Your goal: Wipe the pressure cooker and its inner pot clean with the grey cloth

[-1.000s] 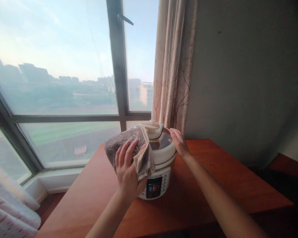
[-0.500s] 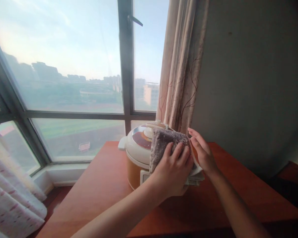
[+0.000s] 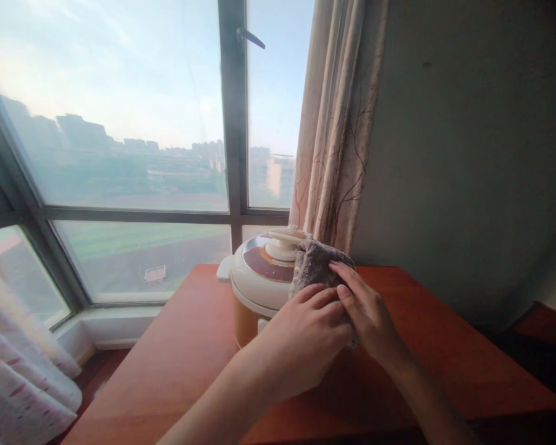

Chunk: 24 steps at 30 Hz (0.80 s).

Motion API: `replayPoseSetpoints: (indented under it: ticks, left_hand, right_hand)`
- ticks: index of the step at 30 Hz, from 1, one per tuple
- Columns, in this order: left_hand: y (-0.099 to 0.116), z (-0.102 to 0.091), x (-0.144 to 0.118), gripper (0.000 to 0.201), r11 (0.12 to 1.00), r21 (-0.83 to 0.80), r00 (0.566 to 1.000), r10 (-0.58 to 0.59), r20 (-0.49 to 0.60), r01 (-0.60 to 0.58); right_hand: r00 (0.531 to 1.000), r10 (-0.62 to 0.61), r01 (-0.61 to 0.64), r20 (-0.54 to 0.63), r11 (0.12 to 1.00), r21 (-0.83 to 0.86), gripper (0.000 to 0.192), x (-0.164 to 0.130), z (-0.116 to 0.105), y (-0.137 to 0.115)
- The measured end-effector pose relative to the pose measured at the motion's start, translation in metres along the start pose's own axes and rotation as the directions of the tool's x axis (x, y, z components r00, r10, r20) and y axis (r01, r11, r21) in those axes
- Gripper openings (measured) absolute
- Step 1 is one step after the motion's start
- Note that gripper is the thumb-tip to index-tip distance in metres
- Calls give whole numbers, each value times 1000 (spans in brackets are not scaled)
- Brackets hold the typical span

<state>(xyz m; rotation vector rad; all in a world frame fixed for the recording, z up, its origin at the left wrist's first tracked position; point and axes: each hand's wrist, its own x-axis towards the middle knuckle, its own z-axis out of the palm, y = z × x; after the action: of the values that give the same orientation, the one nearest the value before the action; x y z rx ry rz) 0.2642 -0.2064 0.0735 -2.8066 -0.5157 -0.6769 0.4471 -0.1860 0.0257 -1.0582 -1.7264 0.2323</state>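
Cloth (image 3: 323,264) set against near right side of cooker (image 3: 246,318)

Your left hand (image 3: 312,330) lies over the lower part of the cloth, its fingers bent and close together on the pile. Your left thumb is hidden, so whether those fingers clamp the fabric cannot be told. Your right hand (image 3: 369,309) meets the cloth from the right: its fingers are stretched out, the foremost tip resting on the fabric, and the thumb stands apart from them, just beside your left knuckles. This placement probably lets you steady the cloth from two sides, so that it does not slip on the rounded lid (image 3: 262,285).

The cloth looks bunched or folded, which likely gives you a thicker pad; its underside is out of sight. The cooker stands upright on the surface (image 3: 167,352), lid on, with the knob (image 3: 285,243) just beside the cloth and one side handle (image 3: 225,269) toward the window (image 3: 139,161). Neither hand holds that handle; the cooker's own weight presumably keeps it in place.
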Motion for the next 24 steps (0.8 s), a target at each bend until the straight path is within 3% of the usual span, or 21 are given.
replayPoseSetpoints:
  ticks: [2, 3, 4, 5, 6, 7, 8, 9, 11, 12, 15, 17, 19, 24]
  left_hand:
    - [-14, -13, -25, 28, 966, -255, 995, -60, -76, 39]
    - [-27, -16, -38, 29, 929, -359, 976, -154, -153, 90]
    - [-41, -17, -53, 27, 880, -434, 915, -320, -247, 191]
    - [-58, -14, -68, 25, 817, -493, 798, -498, -339, 300]
    - [-76, -9, -82, 25, 739, -553, 645, -644, -412, 384]
    - [-93, -2, -95, 27, 647, -626, 481, -755, -445, 435]
    - [-110, 7, -106, 30, 551, -691, 353, -833, -426, 468]
    - [-123, 16, -114, 34, 458, -742, 261, -889, -376, 490]
    - [-142, 34, -123, 46, 279, -876, 170, -959, -229, 393]
    - [-147, 42, -123, 50, 190, -928, 174, -975, -140, 320]
    - [-149, 60, -115, 53, 20, -993, 267, -964, 13, 118]
    - [-146, 66, -109, 51, 1, -999, 297, -955, 11, 42]
    - [-143, 68, -105, 51, 11, -1000, 288, -958, -9, 4]
    - [-140, 66, -108, 53, 4, -999, 296, -955, 6, 33]
  right_hand:
    - [999, -52, 51, -5, 994, -91, 50, -6, 11, -2]
    - [997, -81, 80, -7, 986, -144, 54, -9, 17, -3]
    - [994, -111, 107, -10, 975, -194, 60, -12, 24, -4]
    - [990, -138, 130, -19, 962, -239, 66, -15, 31, -5]
    - [986, -163, 148, -33, 950, -276, 72, -19, 39, -6]
    - [982, -182, 158, -51, 939, -305, 78, -23, 47, -8]
    - [978, -194, 161, -70, 931, -328, 84, -27, 54, -9]
    - [976, -199, 156, -90, 925, -347, 90, -32, 61, -11]
    - [973, -191, 132, -126, 917, -376, 101, -43, 76, -14]
    - [973, -184, 116, -142, 915, -387, 105, -49, 82, -16]
    - [967, -172, 79, -187, 904, -421, 110, -63, 98, -18]
    - [964, -176, 73, -200, 895, -440, 110, -68, 103, -17]
    - [964, -180, 79, -195, 896, -438, 109, -68, 103, -15]
    - [962, -172, 96, -210, 940, -327, 96, -49, 86, -5]
